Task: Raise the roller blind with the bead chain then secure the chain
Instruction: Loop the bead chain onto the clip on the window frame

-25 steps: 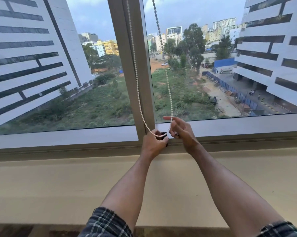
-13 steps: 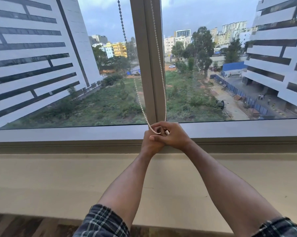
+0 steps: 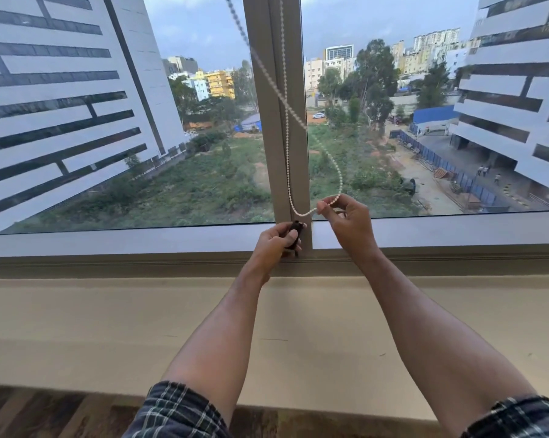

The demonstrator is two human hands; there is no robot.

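Observation:
A white bead chain hangs in a loop along the window's middle post; one strand runs straight down the post, the other crosses it and bows out to the right. My right hand pinches the bottom of the loop just right of the post. My left hand grips a small black chain holder at the foot of the post on the lower frame. The blind itself is out of view above.
The window's lower frame rail runs across the view, with a beige wall under it. Wood flooring shows at the bottom. Buildings and greenery lie beyond the glass.
My hands have separated: the right one lifted the chain loop up and to the right, the left one stayed low and now grips the black holder. The chain's strands swung and crossed.

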